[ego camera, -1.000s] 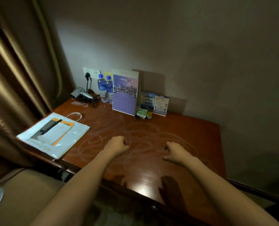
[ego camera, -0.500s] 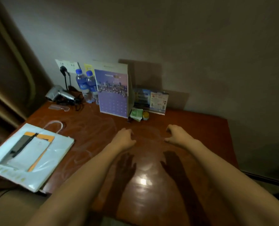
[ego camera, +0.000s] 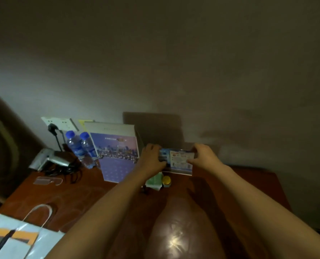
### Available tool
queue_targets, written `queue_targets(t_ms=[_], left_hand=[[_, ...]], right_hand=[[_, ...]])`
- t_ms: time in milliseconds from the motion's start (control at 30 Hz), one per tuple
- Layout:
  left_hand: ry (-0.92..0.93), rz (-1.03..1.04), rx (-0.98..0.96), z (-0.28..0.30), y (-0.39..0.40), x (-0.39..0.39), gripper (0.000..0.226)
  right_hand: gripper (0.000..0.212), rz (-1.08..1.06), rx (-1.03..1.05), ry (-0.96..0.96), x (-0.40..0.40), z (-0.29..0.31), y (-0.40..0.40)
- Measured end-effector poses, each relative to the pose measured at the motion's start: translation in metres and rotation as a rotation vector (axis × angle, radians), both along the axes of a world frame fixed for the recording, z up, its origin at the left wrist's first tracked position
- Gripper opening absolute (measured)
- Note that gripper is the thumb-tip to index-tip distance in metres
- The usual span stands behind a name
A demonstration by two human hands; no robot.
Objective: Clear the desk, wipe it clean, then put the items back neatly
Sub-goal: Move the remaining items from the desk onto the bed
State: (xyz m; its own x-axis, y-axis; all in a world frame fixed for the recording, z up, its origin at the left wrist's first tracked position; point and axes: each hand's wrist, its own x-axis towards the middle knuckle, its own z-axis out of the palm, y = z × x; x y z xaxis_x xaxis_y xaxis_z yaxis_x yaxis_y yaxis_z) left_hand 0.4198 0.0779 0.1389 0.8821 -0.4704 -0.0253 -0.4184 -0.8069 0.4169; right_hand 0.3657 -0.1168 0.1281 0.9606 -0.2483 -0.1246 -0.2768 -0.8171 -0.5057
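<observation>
The counter (ego camera: 249, 184) lies bare along its right edge and near middle. The calendar (ego camera: 116, 156), bottles (ego camera: 80, 146) and hair dryer (ego camera: 50, 159) crowd the far-left corner; a paper bag (ego camera: 30, 238) blocks the near-left corner.

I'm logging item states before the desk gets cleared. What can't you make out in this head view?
- Print on the leaflet stand: blurred and too small; left hand and right hand cover its ends.
- Green packet: partly hidden under the left forearm.
- Paper bag: cut off by the bottom-left edge.
- Labels on the water bottles: dim, unreadable.
- Small yellow-lidded jar: contents can't be told.
</observation>
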Motion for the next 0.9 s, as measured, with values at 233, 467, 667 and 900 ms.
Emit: queue_targets(t_ms=[233, 467, 667, 900], left_hand=[[0.073, 0.011, 0.003, -0.027, -0.018, 0.051, 0.067], [0.196, 0.060, -0.007, -0.060, -0.018, 0.076, 0.062], [0.252, 0.007, 0.004, -0.075, -0.018, 0.077, 0.021], [0.207, 0.002, -0.078, -0.069, -0.022, 0.069, 0.021]], right_hand=[[0.052, -0.070, -0.003, 0.032, 0.034, -0.027, -0.010], [0.022, -0.071, 0.155, 0.068, 0.056, -0.052, -0.007], [0.027, -0.148, 0.236, 0.068, 0.059, -0.071, -0.001], [0.007, -0.221, 0.315, 0.013, 0.037, -0.068, -0.004]])
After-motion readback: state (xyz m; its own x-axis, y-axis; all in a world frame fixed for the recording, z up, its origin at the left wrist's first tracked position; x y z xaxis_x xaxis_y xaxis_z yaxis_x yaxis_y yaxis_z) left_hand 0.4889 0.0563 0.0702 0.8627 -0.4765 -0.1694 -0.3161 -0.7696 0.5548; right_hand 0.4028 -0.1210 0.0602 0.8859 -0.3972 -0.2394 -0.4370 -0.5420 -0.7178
